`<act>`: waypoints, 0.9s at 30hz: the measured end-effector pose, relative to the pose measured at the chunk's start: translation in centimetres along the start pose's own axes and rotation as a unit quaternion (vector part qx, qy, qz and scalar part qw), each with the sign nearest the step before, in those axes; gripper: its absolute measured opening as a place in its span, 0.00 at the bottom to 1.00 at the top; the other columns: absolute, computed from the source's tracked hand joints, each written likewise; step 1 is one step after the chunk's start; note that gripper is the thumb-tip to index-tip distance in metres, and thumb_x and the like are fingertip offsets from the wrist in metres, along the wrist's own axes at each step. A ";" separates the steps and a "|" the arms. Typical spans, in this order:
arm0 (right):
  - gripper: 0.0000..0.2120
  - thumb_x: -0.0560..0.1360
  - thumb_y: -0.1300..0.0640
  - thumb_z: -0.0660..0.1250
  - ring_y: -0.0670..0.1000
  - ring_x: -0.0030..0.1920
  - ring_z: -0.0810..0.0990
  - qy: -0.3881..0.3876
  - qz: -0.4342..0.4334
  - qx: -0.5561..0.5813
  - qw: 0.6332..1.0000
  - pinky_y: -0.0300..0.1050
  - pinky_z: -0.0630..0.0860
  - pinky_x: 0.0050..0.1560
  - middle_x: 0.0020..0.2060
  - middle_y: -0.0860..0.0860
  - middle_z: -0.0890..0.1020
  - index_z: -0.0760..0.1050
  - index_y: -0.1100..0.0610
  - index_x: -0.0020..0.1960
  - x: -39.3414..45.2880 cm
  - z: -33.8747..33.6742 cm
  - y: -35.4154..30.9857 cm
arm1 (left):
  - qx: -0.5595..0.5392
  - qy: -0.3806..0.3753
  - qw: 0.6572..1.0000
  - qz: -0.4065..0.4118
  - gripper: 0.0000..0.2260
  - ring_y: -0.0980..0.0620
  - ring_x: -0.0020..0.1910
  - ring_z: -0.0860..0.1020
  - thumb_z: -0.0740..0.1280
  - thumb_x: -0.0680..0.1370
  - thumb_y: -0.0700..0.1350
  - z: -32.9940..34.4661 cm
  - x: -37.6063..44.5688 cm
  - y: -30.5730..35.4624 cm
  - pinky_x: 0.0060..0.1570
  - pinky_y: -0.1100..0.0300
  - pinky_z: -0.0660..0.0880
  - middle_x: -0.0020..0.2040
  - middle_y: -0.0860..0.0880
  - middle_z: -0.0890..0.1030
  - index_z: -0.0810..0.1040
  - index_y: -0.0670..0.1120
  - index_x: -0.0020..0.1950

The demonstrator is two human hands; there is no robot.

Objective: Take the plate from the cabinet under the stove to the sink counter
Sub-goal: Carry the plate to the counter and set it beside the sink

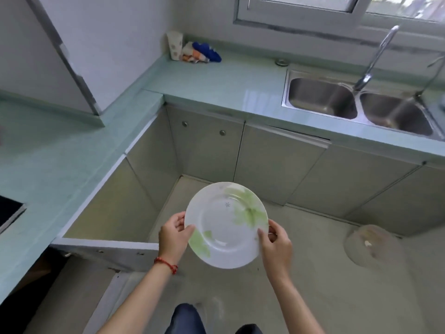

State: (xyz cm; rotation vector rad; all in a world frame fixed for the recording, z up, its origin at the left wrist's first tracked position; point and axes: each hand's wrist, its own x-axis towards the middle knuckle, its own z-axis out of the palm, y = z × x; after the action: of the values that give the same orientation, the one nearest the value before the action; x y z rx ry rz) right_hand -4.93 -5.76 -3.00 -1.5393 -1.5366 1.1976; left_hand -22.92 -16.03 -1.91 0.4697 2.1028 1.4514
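Note:
I hold a round white plate (225, 224) with pale green leaf prints, level and face up, in the air above the floor in front of the corner cabinets. My left hand (173, 235) grips its left rim, thumb on top. My right hand (275, 242) grips its right rim. The pale green sink counter (231, 80) runs along the far wall under the window, with a steel double sink (356, 102) at its right. The cabinet door (106, 251) under the stove counter at the left stands open.
A black stove edge (9, 213) shows at the far left. A paper cup (174, 45) and bunched cloths (202, 53) sit in the counter's back corner. A tall faucet (375, 56) rises over the sink. A translucent round lid (372, 247) lies on the floor at right.

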 end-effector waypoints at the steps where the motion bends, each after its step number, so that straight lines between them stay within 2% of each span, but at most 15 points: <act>1: 0.13 0.71 0.63 0.68 0.38 0.38 0.76 0.009 0.001 0.003 1.000 0.34 0.70 0.39 0.46 0.52 0.79 0.76 0.58 0.55 0.5 0.3 -0.2 | 0.001 -0.009 1.000 0.003 0.14 0.47 0.45 0.77 0.67 0.69 0.30 0.3 1.0 0.3 0.49 0.57 0.73 0.46 0.45 0.79 0.75 0.36 0.55; 3: 0.13 0.71 0.64 0.67 0.42 0.38 0.76 0.025 0.007 0.014 1.000 0.38 0.71 0.42 0.46 0.53 0.80 0.76 0.58 0.55 1.6 0.8 -0.6 | 0.001 -0.027 1.000 0.009 0.13 0.48 0.43 0.78 0.67 0.69 0.30 0.9 2.8 0.8 0.46 0.61 0.75 0.44 0.46 0.80 0.76 0.37 0.53; 5: 0.13 0.71 0.64 0.67 0.44 0.39 0.76 0.036 0.016 0.023 0.999 0.43 0.73 0.44 0.47 0.54 0.80 0.76 0.57 0.55 2.6 1.1 -0.9 | 0.003 -0.042 0.999 0.014 0.12 0.54 0.41 0.78 0.67 0.69 0.30 1.6 4.2 1.2 0.38 0.73 0.75 0.40 0.51 0.79 0.76 0.40 0.51; 7: 0.12 0.71 0.64 0.67 0.44 0.39 0.76 0.044 0.020 0.028 0.998 0.43 0.73 0.44 0.48 0.55 0.80 0.76 0.57 0.54 3.6 1.2 -1.2 | 0.002 -0.053 0.998 0.017 0.13 0.59 0.40 0.77 0.67 0.69 0.30 2.4 5.5 1.7 0.34 0.78 0.73 0.39 0.55 0.78 0.75 0.43 0.49; 12: 0.12 0.71 0.64 0.67 0.44 0.39 0.76 0.058 0.021 0.034 0.998 0.40 0.71 0.43 0.49 0.53 0.79 0.76 0.55 0.53 7.5 1.1 -1.7 | -0.001 -0.073 0.997 0.014 0.13 0.58 0.41 0.77 0.67 0.69 0.29 5.3 8.8 3.1 0.34 0.78 0.73 0.40 0.54 0.78 0.75 0.43 0.49; 19: 0.12 0.70 0.64 0.67 0.51 0.39 0.75 0.046 0.011 0.035 0.998 0.38 0.71 0.41 0.46 0.57 0.80 0.77 0.56 0.53 16.2 0.6 -1.8 | 0.000 -0.059 0.998 0.018 0.13 0.58 0.41 0.77 0.66 0.69 0.29 11.3 13.5 5.4 0.35 0.79 0.73 0.40 0.55 0.78 0.75 0.43 0.49; 24: 0.12 0.70 0.64 0.67 0.46 0.38 0.75 0.015 0.001 0.027 1.000 0.36 0.71 0.41 0.47 0.56 0.79 0.77 0.56 0.53 23.6 -0.9 -2.7 | 0.001 -0.020 1.000 0.014 0.12 0.59 0.41 0.77 0.66 0.69 0.29 16.7 16.5 7.9 0.35 0.79 0.73 0.39 0.54 0.78 0.76 0.38 0.52; 27: 0.12 0.71 0.63 0.67 0.43 0.41 0.76 -0.007 -0.011 0.016 1.000 0.34 0.70 0.42 0.47 0.52 0.79 0.76 0.56 0.54 27.8 -2.4 -3.5 | -0.003 -0.003 1.000 0.014 0.13 0.57 0.41 0.78 0.66 0.69 0.29 20.0 18.0 9.7 0.35 0.79 0.73 0.40 0.50 0.79 0.76 0.37 0.52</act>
State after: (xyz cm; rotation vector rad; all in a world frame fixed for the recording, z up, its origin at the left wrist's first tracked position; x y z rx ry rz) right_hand -6.98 22.33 -3.22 -1.4935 -1.5316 1.2179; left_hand -25.25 12.49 -2.58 0.5017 2.0952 1.4696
